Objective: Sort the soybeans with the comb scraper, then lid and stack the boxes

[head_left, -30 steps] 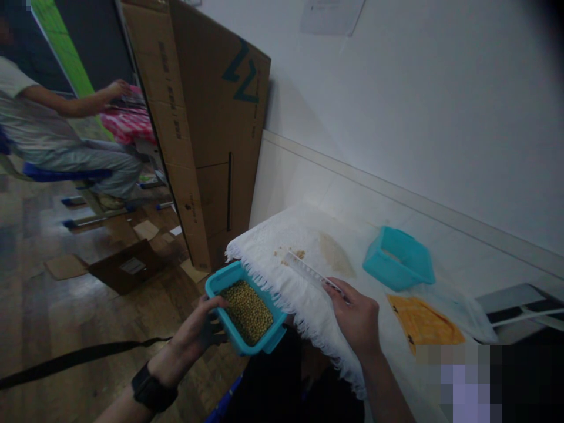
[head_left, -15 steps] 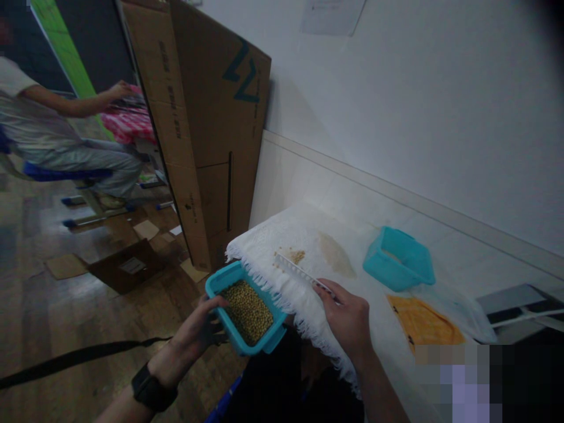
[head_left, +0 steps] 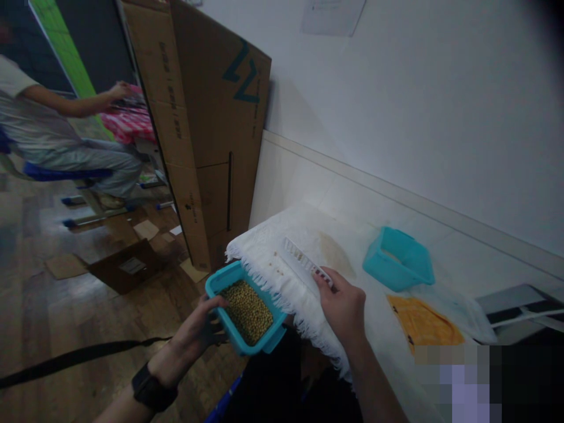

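My left hand (head_left: 198,323) grips the near side of a turquoise plastic container (head_left: 275,341), thumb over its rim, just below the table's edge. Small yellowish beans (head_left: 249,311) lie in it. In my right hand (head_left: 346,305) is a white plastic strip with a row of slots (head_left: 299,262), pinched at its near end. The strip is tilted over a white fringed cloth (head_left: 259,241), its slotted side facing up. A few loose beans (head_left: 277,270) are scattered on the cloth to its left. Whatever lies directly behind the strip is hidden.
A pale heap of grains (head_left: 337,252) lies farther back on the cloth. Another turquoise container (head_left: 396,264) stands to the right, near an orange cloth or bag (head_left: 425,323) and clear plastic. A tall cardboard box (head_left: 215,117) rises at left; a seated person (head_left: 48,117) is beyond it.
My right hand has turned the strip so its slotted face shows, and shifted it slightly up. The small bean pile it was beside no longer shows. The left hand and container stay put.
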Tool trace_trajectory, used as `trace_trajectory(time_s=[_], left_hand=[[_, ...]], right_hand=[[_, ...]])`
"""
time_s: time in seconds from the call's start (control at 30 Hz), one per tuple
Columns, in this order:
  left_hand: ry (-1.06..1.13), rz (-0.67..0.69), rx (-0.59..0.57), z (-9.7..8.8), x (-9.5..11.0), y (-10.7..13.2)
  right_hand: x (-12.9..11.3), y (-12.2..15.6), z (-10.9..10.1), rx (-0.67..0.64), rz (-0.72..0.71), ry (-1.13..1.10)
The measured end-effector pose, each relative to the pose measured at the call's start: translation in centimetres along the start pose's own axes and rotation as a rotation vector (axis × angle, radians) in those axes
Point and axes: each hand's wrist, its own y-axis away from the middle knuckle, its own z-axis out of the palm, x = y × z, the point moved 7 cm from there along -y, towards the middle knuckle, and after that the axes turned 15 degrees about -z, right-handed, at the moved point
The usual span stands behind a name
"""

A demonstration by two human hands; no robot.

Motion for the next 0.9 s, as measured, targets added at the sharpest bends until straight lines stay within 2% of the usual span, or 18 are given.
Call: trace_trajectory(time_s=[0.2,0.37,0.57,0.9], left_hand=[[0.000,-0.009,0.019,-0.2,-0.2,-0.3],[-0.009,0.012,-0.004,-0.4,-0.2,-0.8],[-0.017,0.016,-0.006,-0.7,-0.3,-0.9],[-0.012,0.010,-0.010,-0.3,-0.1,-0.4]], right_hand=[[0.0,-2.0,1.8,-0.090,0.002,0.025],[0.1,-2.3,2.3,-0.124,-0.021,0.013],[0.4,-1.7,2.1,-0.113,-0.030,-0.009],[-0.4,-0.6,1.1,-0.067,0.005,-0.208]])
